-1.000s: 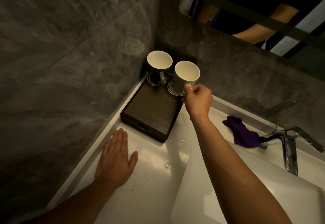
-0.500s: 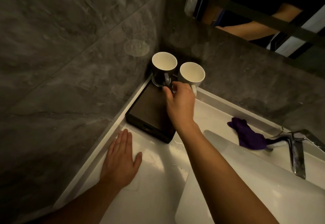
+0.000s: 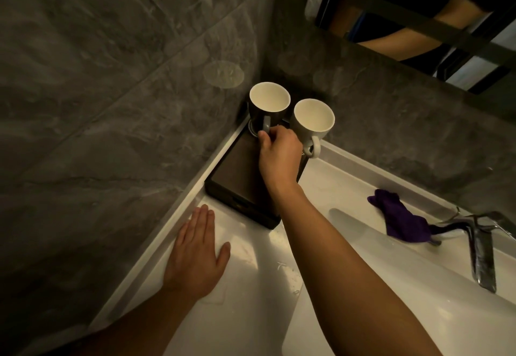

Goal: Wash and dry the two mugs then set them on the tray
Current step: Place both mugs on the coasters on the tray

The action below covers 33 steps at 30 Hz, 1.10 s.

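Observation:
Two mugs stand upright at the far end of a dark wooden tray (image 3: 237,179) in the corner of the white counter. The left mug (image 3: 268,104) is dark outside and cream inside. The right mug (image 3: 313,121) is white, its handle pointing toward me. My right hand (image 3: 279,154) reaches over the tray, and its fingertips pinch the dark mug's handle. My left hand (image 3: 196,255) lies flat, fingers straight, on the counter in front of the tray.
A purple cloth (image 3: 399,221) lies on the counter by the chrome faucet (image 3: 480,246). The white basin (image 3: 405,300) is at the right. Grey stone walls close in at the left and back; a mirror (image 3: 418,12) hangs above.
My right hand let go of the white mug's handle and moved left to the dark mug's handle. The left hand stayed flat on the counter.

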Each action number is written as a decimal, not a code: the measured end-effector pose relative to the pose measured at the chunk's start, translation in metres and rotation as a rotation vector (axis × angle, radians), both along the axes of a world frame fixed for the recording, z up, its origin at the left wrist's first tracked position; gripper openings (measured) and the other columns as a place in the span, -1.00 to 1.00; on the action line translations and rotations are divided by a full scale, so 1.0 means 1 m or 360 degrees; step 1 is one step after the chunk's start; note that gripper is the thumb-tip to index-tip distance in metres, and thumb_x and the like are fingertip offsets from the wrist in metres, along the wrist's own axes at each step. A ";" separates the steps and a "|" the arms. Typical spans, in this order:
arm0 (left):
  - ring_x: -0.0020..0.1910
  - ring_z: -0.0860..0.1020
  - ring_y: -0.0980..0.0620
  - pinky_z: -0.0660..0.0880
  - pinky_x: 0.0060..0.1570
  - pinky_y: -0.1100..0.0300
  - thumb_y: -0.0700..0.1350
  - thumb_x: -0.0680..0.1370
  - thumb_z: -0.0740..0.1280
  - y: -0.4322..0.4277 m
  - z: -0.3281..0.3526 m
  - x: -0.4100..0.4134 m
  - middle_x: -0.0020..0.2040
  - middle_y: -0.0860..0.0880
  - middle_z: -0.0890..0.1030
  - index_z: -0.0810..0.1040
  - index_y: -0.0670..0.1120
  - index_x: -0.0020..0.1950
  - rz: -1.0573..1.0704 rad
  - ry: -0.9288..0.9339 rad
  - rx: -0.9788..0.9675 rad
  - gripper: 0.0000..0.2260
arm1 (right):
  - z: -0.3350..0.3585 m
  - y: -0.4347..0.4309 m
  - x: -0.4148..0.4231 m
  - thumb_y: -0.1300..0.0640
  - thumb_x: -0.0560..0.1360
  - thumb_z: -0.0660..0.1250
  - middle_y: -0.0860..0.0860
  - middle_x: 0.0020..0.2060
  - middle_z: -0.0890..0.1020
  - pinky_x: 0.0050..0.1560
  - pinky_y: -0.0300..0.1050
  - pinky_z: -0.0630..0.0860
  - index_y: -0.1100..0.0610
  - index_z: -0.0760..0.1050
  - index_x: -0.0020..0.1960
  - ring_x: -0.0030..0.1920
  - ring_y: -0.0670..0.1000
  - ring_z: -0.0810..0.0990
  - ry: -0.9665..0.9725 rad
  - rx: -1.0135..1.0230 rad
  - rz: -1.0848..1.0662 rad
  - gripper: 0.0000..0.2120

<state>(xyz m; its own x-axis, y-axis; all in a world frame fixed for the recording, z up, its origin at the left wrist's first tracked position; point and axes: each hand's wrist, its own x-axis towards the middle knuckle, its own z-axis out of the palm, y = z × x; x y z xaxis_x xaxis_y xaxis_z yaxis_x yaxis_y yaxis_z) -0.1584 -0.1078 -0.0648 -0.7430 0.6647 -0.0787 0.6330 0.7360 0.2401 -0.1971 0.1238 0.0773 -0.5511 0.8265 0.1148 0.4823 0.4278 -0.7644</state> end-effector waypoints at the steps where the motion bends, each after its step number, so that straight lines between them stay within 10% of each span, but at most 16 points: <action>1: 0.67 0.07 -0.07 0.09 0.62 -0.02 0.25 0.61 0.05 0.000 0.000 0.000 0.69 -0.16 0.13 0.10 -0.16 0.68 -0.0002 -0.0001 -0.0006 -0.25 | 0.001 -0.002 -0.001 0.06 0.61 0.37 0.07 -0.04 0.63 0.03 -0.07 0.55 0.18 0.64 0.06 -0.04 0.02 0.60 0.0009 0.0002 0.0006 -0.81; 18: 0.68 0.02 -0.05 -0.12 0.60 0.08 0.28 0.62 0.01 0.001 0.004 0.001 0.70 -0.13 0.09 0.05 -0.14 0.69 -0.0005 -0.0017 -0.0030 -0.25 | 0.007 -0.010 0.000 -0.08 0.56 0.42 0.04 -0.08 0.67 0.02 0.03 0.63 0.16 0.66 0.04 -0.08 0.01 0.63 0.0016 -0.0066 0.0092 -0.71; 33: 0.67 0.07 -0.09 0.08 0.62 -0.04 0.29 0.61 -0.07 0.001 0.004 0.001 0.69 -0.16 0.11 0.06 -0.15 0.69 0.0005 -0.0027 -0.0052 -0.24 | 0.001 0.039 0.083 0.03 0.64 0.30 0.04 -0.02 0.64 -0.08 -0.17 0.36 0.16 0.66 0.09 -0.06 -0.05 0.52 -0.0048 0.0134 -0.0292 -0.76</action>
<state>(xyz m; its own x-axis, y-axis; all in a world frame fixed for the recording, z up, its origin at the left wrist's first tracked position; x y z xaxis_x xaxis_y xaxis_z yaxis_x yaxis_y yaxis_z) -0.1577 -0.1072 -0.0609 -0.7435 0.6592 -0.1128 0.6267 0.7456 0.2267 -0.1140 0.1624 0.0786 -0.3966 0.9014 0.1736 0.5802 0.3927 -0.7136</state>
